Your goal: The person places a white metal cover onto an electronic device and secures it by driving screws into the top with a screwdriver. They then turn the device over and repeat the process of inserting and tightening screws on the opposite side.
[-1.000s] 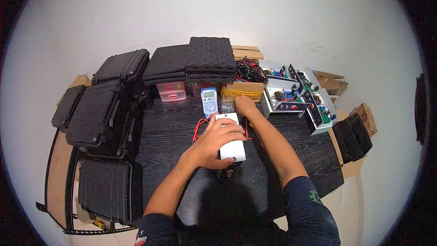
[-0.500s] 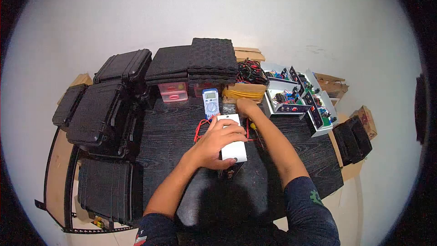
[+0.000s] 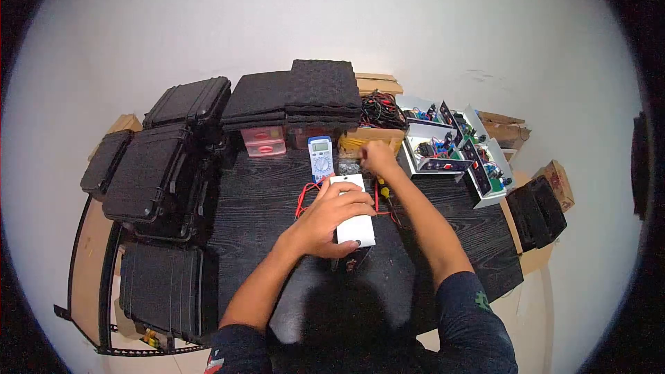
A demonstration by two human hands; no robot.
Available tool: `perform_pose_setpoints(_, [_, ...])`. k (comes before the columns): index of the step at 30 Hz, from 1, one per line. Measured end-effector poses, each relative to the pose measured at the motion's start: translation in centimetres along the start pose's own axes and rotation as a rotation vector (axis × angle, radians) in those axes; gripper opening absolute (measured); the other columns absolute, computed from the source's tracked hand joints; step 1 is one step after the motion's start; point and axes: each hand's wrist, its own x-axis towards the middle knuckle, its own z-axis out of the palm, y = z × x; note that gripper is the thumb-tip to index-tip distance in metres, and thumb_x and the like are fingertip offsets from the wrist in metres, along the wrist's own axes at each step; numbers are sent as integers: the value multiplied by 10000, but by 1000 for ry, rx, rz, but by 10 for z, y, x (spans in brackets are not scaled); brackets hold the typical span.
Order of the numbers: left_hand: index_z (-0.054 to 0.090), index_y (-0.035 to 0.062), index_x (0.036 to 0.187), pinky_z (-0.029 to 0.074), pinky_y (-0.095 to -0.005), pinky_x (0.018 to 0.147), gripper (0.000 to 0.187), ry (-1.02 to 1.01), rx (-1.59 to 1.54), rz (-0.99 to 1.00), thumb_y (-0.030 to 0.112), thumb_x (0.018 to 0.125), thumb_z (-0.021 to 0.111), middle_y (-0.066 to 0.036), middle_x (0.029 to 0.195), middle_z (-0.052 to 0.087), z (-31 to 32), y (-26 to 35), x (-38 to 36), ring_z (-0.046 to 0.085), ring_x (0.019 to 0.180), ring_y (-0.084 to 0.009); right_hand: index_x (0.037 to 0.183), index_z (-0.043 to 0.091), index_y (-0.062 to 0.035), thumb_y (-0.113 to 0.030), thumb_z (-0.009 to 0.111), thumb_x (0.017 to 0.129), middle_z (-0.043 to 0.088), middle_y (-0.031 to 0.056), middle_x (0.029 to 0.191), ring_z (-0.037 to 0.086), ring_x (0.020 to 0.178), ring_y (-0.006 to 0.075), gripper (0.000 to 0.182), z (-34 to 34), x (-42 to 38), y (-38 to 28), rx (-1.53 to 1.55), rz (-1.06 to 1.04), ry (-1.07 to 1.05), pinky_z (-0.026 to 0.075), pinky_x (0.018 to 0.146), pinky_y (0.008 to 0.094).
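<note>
My L hand (image 3: 331,218) is spread over the white box (image 3: 355,228) on the bench (image 3: 277,194), prob. to steady it; R hand (image 3: 378,158) nr small parts (image 3: 348,166), grip unclear.

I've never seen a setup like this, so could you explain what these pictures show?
There is no robot here: these are a person's bare hands. Every picture comes from one camera worn on the person's head, looking forward and down.

The left hand grips a white box from above, on a dark table. The right hand is just beyond it; whether it holds anything, I cannot tell.

Nearby lie a meter with a small display, red leads and a yellow-handled tool. At the right are open white housings with electronics inside; at the left, black cases.
</note>
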Motion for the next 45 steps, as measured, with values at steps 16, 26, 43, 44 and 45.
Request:
perform_pose_setpoints(16, [677,137,1290,313,-566,1198,686,-23,-2,-7,247,623,796,-81,1432,650,-4,5,-1,531,1363,-368,986,767,26,-18,772,861,782,87,947,743,854,152,133,-138,-72,-103,640,-420,-158,612,808,303])
perform_pose_setpoints(26, [675,144,1313,252,-597,1220,682,-20,-8,-6,291,657,792,-79,1450,645,-2,2,-2,553,1339,-341,942,759,17,-26,765,829,784,108,928,752,846,186,121,-143,-78,-107,537,-548,-184,604,811,328])
perform_pose_setpoints(43, [687,130,1291,281,-565,1202,667,-1,16,16,315,656,777,-85,1428,653,1,-1,-2,563,1304,-323,982,770,-7,-41,748,847,776,121,990,759,916,275,141,-143,-87,-107,371,-620,-69,590,846,361])
perform_pose_setpoints(44, [687,129,1290,284,-563,1200,668,5,15,20,314,654,777,-86,1426,654,1,-1,-2,563,1302,-322,986,770,-7,-42,746,849,775,121,997,758,920,279,144,-143,-88,-107,346,-624,-61,589,848,363])
perform_pose_setpoints(45, [688,129,1290,286,-562,1199,667,4,15,18,310,654,776,-86,1425,654,1,0,-2,563,1302,-323,980,770,-10,-51,744,842,771,127,987,752,912,298,146,-142,-88,-107,361,-638,-53,587,845,378])
